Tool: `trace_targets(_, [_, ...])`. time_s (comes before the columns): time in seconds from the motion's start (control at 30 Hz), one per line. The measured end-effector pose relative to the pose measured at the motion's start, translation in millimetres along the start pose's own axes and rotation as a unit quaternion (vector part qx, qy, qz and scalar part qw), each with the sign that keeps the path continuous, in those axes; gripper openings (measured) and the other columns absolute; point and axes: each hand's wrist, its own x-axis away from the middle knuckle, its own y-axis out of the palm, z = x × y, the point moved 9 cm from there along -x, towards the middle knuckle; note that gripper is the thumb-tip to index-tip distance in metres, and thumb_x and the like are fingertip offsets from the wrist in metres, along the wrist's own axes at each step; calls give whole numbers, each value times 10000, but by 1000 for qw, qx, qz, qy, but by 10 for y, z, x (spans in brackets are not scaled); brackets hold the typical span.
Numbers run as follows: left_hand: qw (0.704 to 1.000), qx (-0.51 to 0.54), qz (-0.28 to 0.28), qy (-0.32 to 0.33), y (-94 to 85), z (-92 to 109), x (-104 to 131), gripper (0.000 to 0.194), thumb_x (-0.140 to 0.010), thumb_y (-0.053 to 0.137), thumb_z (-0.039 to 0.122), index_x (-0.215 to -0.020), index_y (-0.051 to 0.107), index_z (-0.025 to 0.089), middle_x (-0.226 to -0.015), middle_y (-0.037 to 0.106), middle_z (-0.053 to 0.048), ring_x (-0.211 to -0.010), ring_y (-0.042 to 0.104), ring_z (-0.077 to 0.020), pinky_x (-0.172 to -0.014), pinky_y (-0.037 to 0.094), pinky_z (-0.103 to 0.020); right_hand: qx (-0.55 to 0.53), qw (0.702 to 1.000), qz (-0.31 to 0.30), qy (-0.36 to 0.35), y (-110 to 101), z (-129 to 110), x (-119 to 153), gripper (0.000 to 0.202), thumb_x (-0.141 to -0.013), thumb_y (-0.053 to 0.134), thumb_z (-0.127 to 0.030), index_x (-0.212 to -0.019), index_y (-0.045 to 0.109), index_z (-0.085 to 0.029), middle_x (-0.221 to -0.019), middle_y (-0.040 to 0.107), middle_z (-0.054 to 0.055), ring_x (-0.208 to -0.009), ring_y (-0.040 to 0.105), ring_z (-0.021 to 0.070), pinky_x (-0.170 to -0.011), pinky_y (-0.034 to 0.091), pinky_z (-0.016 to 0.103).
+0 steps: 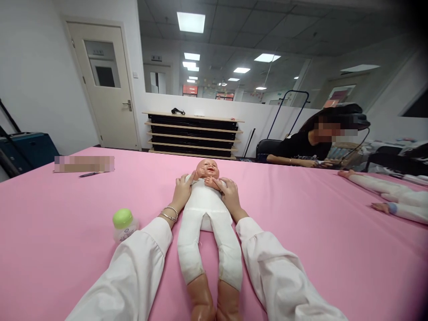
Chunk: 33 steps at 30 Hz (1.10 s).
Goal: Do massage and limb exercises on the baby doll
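A baby doll [207,203] in a white cloth body lies on its back, its head away from me and its bare feet towards me. At its upper side on the left, my left hand [182,191] is closed around the doll's arm, thumb near the small hand by its chin. My right hand [230,196] grips the other arm the same way, with that small hand raised over the chest. Parts of my fingers are hidden behind the doll's arms. Left of my left forearm stands a jar [124,225] with a green lid.
The doll lies on a pink-covered table [294,218]. A pen [92,174] is beside a blurred item at the far left. Part of another doll [394,191] lies at the right edge. A person [304,145] in black sits beyond the table. Low shelves [194,133] stand behind.
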Motion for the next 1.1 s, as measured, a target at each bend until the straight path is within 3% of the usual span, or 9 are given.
trace_targets(0.23, [997, -52, -62, 8, 17, 113, -5, 482, -886, 365, 210, -1340, 421, 363, -1214, 451, -103, -919, 396, -236, -829, 393, -381, -3, 1000, -14, -23, 3, -58, -9, 464, -826, 411, -89, -1222, 552, -285, -1092, 559, 65, -1050, 471, 204, -921, 370, 377])
trace_targets(0.37, [999, 11, -32, -32, -2, -9, 13, 558, -849, 355, 117, -1376, 379, 298, -1228, 462, -108, -998, 424, -240, -906, 373, -410, -71, 989, 57, 119, -23, 275, 83, 512, -787, 449, -140, -1294, 452, -214, -1149, 523, 104, -1085, 470, 227, -938, 379, 422])
trace_targets(0.47, [986, 105, 31, -127, -99, -240, 58, 677, -808, 398, 95, -1446, 199, 201, -1243, 475, -134, -1106, 437, -242, -974, 348, -412, -190, 918, 170, 302, -60, 742, 298, 633, -737, 561, -290, -1311, 342, -140, -1234, 464, 150, -1125, 472, 237, -950, 400, 427])
trace_targets(0.6, [910, 242, 96, -323, -176, -621, 228, 806, -819, 450, 175, -1447, -49, 89, -1376, 371, -192, -1175, 463, -244, -972, 384, -370, -272, 749, 281, 534, -26, 1267, 749, 528, -800, 431, -401, -1238, 307, -133, -1247, 463, 181, -1131, 507, 233, -961, 400, 458])
trace_targets(0.73, [861, 269, 111, -417, -209, -744, 351, 863, -827, 475, 241, -1424, -104, 9, -1423, 295, -229, -1241, 425, -273, -1006, 373, -369, -241, 708, 311, 586, -127, 1364, 902, 461, -848, 286, -362, -1241, 265, -122, -1367, 320, 215, -1289, 354, 226, -1050, 301, 467])
trace_targets(0.87, [873, 258, 104, -401, -248, -689, 340, 863, -824, 488, 230, -1436, -91, 41, -1429, 308, -203, -1247, 431, -257, -1021, 372, -360, -241, 747, 293, 547, -174, 1167, 813, 547, -833, 391, -351, -1281, 192, -108, -1372, 315, 216, -1247, 399, 218, -1043, 325, 435])
trace_targets(0.97, [887, 246, 100, -377, -267, -645, 321, 848, -832, 487, 253, -1447, -72, 85, -1406, 360, -185, -1207, 471, -257, -990, 398, -383, -215, 847, 241, 421, -231, 866, 549, 569, -814, 451, -276, -1322, 230, -143, -1298, 421, 158, -1145, 483, 197, -988, 390, 402])
trace_targets(1.03, [906, 229, 93, -343, -277, -596, 281, 828, -836, 478, 267, -1456, -53, 131, -1391, 390, -165, -1160, 507, -263, -957, 417, -401, -149, 930, 172, 290, -240, 570, 330, 496, -817, 435, -221, -1304, 356, -166, -1246, 458, 137, -1138, 474, 210, -978, 390, 412])
trace_targets(1.1, [924, 209, 90, -309, -279, -548, 238, 808, -834, 465, 262, -1461, -36, 166, -1388, 396, -144, -1123, 526, -262, -931, 427, -400, -83, 979, 85, 168, -149, 285, 188, 418, -826, 404, -174, -1232, 499, -202, -1197, 488, 119, -1134, 464, 226, -973, 383, 427])
